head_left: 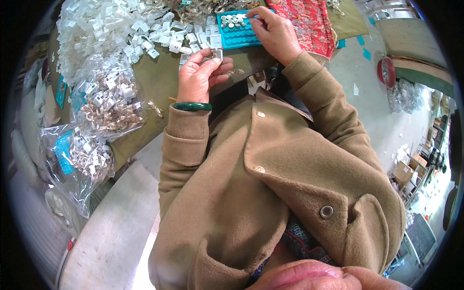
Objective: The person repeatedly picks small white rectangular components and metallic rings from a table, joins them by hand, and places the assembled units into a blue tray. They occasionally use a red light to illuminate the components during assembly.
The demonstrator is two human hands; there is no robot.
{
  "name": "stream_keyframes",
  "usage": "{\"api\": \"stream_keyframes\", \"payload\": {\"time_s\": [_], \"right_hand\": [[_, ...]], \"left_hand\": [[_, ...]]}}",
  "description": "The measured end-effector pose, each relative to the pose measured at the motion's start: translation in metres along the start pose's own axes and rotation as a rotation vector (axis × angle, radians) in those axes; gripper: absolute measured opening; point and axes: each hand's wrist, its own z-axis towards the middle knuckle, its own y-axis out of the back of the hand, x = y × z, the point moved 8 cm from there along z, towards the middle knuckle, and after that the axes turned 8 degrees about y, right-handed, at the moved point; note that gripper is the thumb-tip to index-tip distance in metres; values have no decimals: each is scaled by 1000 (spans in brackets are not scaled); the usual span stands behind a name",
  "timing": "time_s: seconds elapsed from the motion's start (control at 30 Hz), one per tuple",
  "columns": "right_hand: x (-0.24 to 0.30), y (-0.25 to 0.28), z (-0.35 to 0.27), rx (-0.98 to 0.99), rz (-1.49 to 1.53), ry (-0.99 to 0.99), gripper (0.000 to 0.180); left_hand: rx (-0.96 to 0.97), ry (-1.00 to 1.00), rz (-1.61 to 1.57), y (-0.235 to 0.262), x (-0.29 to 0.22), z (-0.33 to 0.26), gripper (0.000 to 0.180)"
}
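My left hand (197, 79), with a dark green bangle (193, 107) at the wrist, holds a small clear plastic box (216, 42) between thumb and fingers. The box's lid seems swung up, away from the hand. To the right, a blue tray (240, 39) with rows of hollows lies on the table; small round silvery-white pieces (232, 20) fill part of its far rows. My right hand (278, 36) is over the tray's right side, thumb and forefinger pinched at the pieces. Whatever is between those fingertips is too small to make out.
Many clear plastic boxes (104, 31) are heaped at the far left of the table. Two clear bags (108, 104) of boxes and gold-coloured bits lie near the left edge. Red patterned cloth (309, 24) lies right of the tray. A red basin (385, 72) stands on the floor.
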Motion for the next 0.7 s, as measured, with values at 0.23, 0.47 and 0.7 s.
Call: {"api": "stream_keyframes", "payload": {"time_s": [0.23, 0.47, 0.7], "right_hand": [[-26, -13, 3, 147, 384, -161, 24], [-7, -7, 13, 42, -11, 49, 19], [8, -10, 11, 71, -127, 250, 18]], "left_hand": [[21, 7, 47, -6, 2, 1, 23], [34, 5, -41, -13, 8, 4, 27], [103, 90, -236, -11, 15, 9, 29]]}}
